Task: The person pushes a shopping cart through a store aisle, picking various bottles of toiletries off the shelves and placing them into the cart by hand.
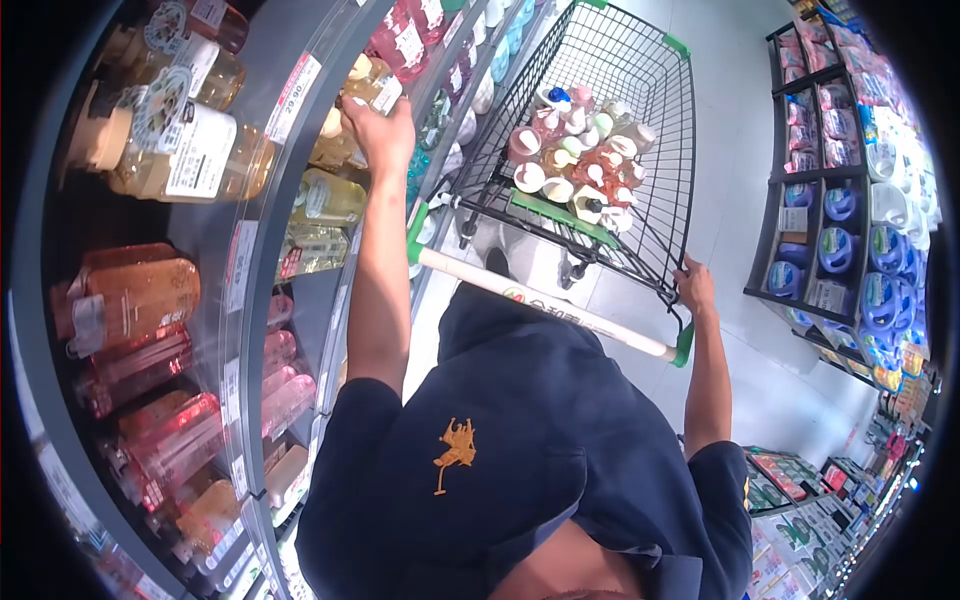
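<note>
My left hand (380,130) reaches into the shelf on the left, its fingers curled around an amber bottle (384,92) with a white label. Part of that bottle is hidden behind the hand. Other yellowish bottles (330,197) stand just below it on the same shelf. On the right, my right hand (696,286) grips the rear corner of a black wire shopping cart (692,130), above the end of its pale handlebar (560,312). Several pump bottles (590,170) with white, green and blue tops are heaped in the cart.
Shelves along my left hold large bottles (190,150) and pink bottles (175,440) behind price strips (293,97). Across the pale tiled floor (730,200), a black rack (775,200) carries blue-purple containers (838,250) and pink packs. The cart stands close in front of my body.
</note>
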{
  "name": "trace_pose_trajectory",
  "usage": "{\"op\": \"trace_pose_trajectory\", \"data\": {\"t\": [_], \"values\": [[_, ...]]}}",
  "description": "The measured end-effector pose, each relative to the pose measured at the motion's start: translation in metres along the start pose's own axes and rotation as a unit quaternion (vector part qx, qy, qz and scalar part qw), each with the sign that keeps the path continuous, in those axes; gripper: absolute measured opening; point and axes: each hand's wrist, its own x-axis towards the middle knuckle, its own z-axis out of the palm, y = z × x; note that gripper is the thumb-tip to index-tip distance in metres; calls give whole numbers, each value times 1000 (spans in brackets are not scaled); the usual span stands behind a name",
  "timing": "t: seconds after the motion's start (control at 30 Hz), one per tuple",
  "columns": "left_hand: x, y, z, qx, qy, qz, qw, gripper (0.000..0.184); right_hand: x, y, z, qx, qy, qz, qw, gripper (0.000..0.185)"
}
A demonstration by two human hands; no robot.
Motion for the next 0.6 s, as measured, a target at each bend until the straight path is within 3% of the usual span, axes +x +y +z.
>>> {"op": "trace_pose_trajectory", "data": {"t": [0.13, 0.3, 0.37, 0.4, 0.43, 0.5, 0.57, 0.6], "values": [[30, -12, 22, 64, 56, -30, 996, 99, 9, 12, 1, 19, -10, -11, 1000, 54], [58, -38, 33, 99, 58, -6, 993, 100, 5, 6, -4, 30, -12, -2, 999, 54], [78, -57, 35, 177, 60, -103, 977, 99, 6, 8, -3, 42, -20, 16, 999, 53], [92, -92, 37, 192, 75, 17, 978, 79, 8, 11, -2, 44, -15, 0, 999, 54], [103, -111, 35, 104, 51, 92, 989, 72, 7, 14, -1, 45, -12, -15, 999, 54], [83, -83, 34, 163, 116, 81, 976, 76, 5, 5, -9, 50, -19, 0, 999, 55], [80, -73, 30, 212, 94, 21, 972, 83, 0, -14, -22, 46, -39, 22, 998, 55], [71, -52, 22, 206, 36, -3, 978, 85, -2, -27, -31, 48, -50, 42, 997, 53]]}}
